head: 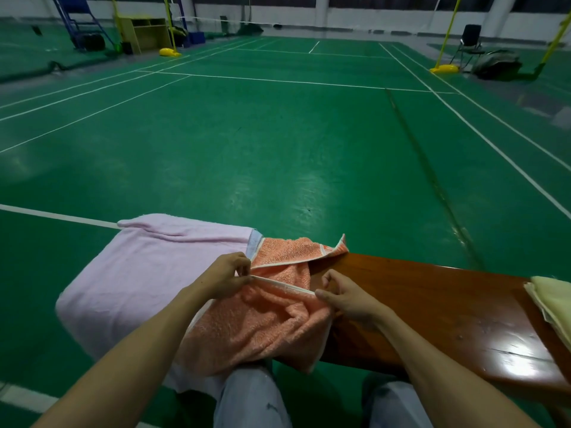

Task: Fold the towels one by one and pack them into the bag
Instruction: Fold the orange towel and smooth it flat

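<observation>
Fingers [242, 267] of your left hand [227, 274] and right hand [346, 296] pinch the orange towel [256, 322] by its hem [284, 285], taut, I think to find a straight edge; it lies bunched on the tabletop [432, 304].

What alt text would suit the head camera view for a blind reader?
The left hand and right hand pinch the white edge of an orange towel between them over a wooden bench. A pink towel drapes the bench's left end; a pale yellow towel lies at its right.
</observation>
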`<state>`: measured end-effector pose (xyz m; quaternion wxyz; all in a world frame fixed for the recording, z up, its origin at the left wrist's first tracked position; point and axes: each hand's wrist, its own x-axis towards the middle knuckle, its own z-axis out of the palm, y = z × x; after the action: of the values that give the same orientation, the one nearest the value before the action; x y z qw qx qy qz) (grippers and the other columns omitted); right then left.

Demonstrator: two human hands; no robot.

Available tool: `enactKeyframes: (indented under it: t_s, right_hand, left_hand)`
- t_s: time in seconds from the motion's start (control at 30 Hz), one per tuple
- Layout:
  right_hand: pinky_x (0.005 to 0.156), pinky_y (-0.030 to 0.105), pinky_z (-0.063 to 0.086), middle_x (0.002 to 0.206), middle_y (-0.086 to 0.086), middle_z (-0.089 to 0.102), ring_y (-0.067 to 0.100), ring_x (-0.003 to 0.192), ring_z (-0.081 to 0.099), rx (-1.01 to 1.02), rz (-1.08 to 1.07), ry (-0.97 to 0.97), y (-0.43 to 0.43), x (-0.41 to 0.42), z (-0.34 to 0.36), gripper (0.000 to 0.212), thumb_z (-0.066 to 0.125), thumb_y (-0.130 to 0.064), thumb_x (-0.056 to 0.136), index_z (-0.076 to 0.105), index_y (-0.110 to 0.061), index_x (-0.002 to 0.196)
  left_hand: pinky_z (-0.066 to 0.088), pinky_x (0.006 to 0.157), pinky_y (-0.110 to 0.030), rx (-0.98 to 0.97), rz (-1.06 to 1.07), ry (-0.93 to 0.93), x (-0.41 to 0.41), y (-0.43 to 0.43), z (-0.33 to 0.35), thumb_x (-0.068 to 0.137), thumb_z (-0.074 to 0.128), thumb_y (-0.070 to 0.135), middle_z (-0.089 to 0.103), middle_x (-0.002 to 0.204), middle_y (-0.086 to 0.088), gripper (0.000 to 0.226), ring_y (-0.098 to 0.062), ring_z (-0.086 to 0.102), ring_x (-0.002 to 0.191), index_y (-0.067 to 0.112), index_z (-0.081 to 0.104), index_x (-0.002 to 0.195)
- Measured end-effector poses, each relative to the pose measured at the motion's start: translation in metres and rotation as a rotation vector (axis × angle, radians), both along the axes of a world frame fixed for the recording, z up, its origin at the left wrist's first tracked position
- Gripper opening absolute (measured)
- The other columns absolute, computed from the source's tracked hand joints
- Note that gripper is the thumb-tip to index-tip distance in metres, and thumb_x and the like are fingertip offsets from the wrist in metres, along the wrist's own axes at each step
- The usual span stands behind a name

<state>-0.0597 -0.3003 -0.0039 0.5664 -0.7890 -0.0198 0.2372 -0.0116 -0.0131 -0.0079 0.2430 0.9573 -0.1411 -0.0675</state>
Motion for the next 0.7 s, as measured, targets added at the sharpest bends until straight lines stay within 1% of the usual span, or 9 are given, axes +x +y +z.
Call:
enactKeyframes:
  t_s: [0.07,0.13,0.2,0.33,0.43,0.5,0.53,0.63,0.7]
  right_hand:
    - [0.049,0.017,0.043,0.083,0.005,0.059,0.003,0.059,0.057,-0.019,-0.032,-0.028,-0.001,0.004,-0.002,0.017,0.063,-0.015,0.094,0.047,-0.012,0.096]
    - [0.050,0.020,0.042,0.082,0.005,0.058,0.009,0.064,0.057,-0.057,-0.070,-0.073,-0.007,0.011,-0.005,0.021,0.069,-0.018,0.090,0.050,-0.014,0.096]
    - [0.053,0.022,0.039,0.079,0.003,0.056,0.014,0.067,0.051,-0.144,-0.120,-0.141,-0.016,0.022,-0.007,0.023,0.073,-0.021,0.087,0.051,-0.019,0.094]
    - [0.052,0.024,0.035,0.073,-0.001,0.050,0.011,0.060,0.043,-0.235,-0.189,-0.206,-0.030,0.045,-0.013,0.022,0.071,-0.023,0.089,0.050,-0.025,0.097]
    - [0.056,0.024,0.039,0.079,-0.003,0.054,0.009,0.067,0.050,-0.402,-0.164,-0.248,-0.032,0.055,-0.014,0.024,0.067,-0.026,0.092,0.049,-0.024,0.109]
    - [0.066,0.025,0.044,0.091,-0.003,0.058,0.012,0.082,0.058,-0.509,-0.119,-0.291,-0.032,0.061,-0.016,0.034,0.066,-0.029,0.093,0.046,-0.023,0.120]
    - [0.074,0.028,0.045,0.101,-0.001,0.060,0.016,0.093,0.060,-0.544,-0.112,-0.313,-0.032,0.064,-0.018,0.041,0.066,-0.031,0.092,0.045,-0.023,0.126]
    - [0.100,0.034,0.041,0.139,0.006,0.049,0.024,0.123,0.052,-0.572,-0.102,-0.357,-0.030,0.072,-0.023,0.062,0.067,-0.033,0.091,0.035,-0.025,0.144]
    - [0.108,0.035,0.035,0.153,0.004,0.039,0.025,0.134,0.045,-0.567,-0.048,-0.379,-0.025,0.076,-0.023,0.070,0.066,-0.032,0.093,0.026,-0.027,0.150]
  left_hand:
    - [0.053,0.078,-0.033,-0.006,0.015,-0.013,0.000,0.005,0.000,0.087,0.066,0.017,0.062,0.091,-0.002,0.009,-0.019,0.057,0.084,0.013,0.065,0.078]
    - [0.054,0.076,-0.034,-0.022,0.015,-0.017,0.000,0.010,-0.001,0.086,0.066,0.015,0.062,0.089,-0.001,0.011,-0.019,0.058,0.083,0.015,0.065,0.076]
    - [0.054,0.076,-0.034,-0.035,0.017,-0.019,0.000,0.012,0.000,0.087,0.066,0.016,0.063,0.087,0.000,0.012,-0.018,0.058,0.082,0.015,0.065,0.075]
    - [0.054,0.079,-0.033,-0.043,0.027,0.007,0.002,0.010,-0.002,0.089,0.065,0.018,0.064,0.090,0.000,0.009,-0.017,0.058,0.085,0.015,0.069,0.081]
    - [0.053,0.081,-0.030,-0.031,0.027,0.022,0.004,0.007,-0.004,0.090,0.063,0.017,0.065,0.093,-0.001,0.008,-0.017,0.059,0.087,0.017,0.070,0.086]
    - [0.051,0.080,-0.025,-0.008,0.016,0.034,0.005,0.005,-0.005,0.091,0.060,0.016,0.066,0.096,-0.001,0.010,-0.017,0.059,0.089,0.017,0.070,0.088]
    - [0.050,0.080,-0.024,0.008,0.009,0.041,0.005,0.004,-0.005,0.092,0.059,0.015,0.066,0.097,-0.002,0.011,-0.017,0.059,0.090,0.016,0.070,0.088]
    - [0.049,0.078,-0.024,0.040,-0.017,0.063,0.006,0.004,-0.003,0.091,0.058,0.014,0.066,0.095,-0.002,0.015,-0.017,0.058,0.089,0.020,0.066,0.080]
    - [0.045,0.072,-0.020,0.063,-0.025,0.082,0.006,0.006,0.000,0.090,0.058,0.014,0.063,0.090,0.001,0.016,-0.016,0.056,0.087,0.021,0.064,0.077]
